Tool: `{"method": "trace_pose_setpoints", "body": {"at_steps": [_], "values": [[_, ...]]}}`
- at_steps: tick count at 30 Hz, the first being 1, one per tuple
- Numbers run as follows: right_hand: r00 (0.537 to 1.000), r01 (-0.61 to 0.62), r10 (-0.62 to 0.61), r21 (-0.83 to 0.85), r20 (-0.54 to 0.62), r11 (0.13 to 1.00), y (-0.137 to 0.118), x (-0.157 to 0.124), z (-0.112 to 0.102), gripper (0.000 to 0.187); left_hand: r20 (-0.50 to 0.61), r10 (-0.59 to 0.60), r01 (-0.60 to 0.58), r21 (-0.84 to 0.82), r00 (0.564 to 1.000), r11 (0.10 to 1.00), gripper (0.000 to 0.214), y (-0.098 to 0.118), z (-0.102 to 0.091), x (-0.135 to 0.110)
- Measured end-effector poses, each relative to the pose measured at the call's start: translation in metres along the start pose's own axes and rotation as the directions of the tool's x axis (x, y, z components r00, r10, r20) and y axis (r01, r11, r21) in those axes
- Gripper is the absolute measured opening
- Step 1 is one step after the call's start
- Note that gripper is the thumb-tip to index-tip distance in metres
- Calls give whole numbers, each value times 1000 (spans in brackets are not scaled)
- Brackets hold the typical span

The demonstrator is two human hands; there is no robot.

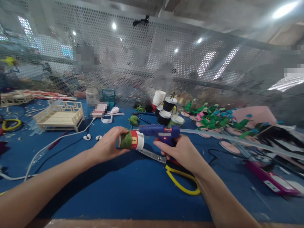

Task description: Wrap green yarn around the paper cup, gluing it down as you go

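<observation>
My left hand (112, 142) is closed round a small paper cup (137, 140) lying on its side in the air. Green yarn (125, 140) wraps the end nearest my palm; red and white paper shows on the rest. In my right hand (181, 148) is a blue glue gun (155, 129), a red light lit on its body. Its nozzle points left and is right at the cup's upper side; whether it touches I cannot tell. A clear glue stick (206, 132) sticks out behind the gun. Below lie scissors with yellow handles (182, 185), partly hidden by my right hand and wrist.
A small wooden bed frame (61, 115) stands left, near a white cable (59, 138) and earphones (87, 137). Yarn-wrapped cups (163, 117), stacked paper cups (158, 97) and a green yarn ball (133, 120) are behind. Green and blue craft flowers (213, 117) and a purple power strip (270, 180) lie right.
</observation>
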State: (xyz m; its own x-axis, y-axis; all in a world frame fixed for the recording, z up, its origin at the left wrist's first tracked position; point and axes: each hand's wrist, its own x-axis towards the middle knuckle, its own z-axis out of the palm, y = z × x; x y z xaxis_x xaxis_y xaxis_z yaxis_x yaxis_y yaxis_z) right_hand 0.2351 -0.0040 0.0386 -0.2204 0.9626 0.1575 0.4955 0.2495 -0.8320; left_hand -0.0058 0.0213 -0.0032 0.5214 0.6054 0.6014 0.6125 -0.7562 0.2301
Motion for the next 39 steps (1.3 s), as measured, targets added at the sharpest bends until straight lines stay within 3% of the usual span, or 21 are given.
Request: {"method": "trace_pose_setpoints", "body": {"at_steps": [5,14,22,39], "values": [[997,42,-49,-131,-52,991,3,1,3,16,-12,22,-22,3,1000,1000,48,-3,1,0],[999,20,-28,-175,-44,984,2,2,5,29,-16,82,-82,6,997,997,47,-7,2,1],[976,172,-203,-281,-83,944,-1,0,7,14,5,-39,39,-27,999,999,49,-7,2,0],[972,205,-232,-397,-21,895,2,-4,7,23,73,-163,167,-56,984,984,48,-5,-2,1]]}}
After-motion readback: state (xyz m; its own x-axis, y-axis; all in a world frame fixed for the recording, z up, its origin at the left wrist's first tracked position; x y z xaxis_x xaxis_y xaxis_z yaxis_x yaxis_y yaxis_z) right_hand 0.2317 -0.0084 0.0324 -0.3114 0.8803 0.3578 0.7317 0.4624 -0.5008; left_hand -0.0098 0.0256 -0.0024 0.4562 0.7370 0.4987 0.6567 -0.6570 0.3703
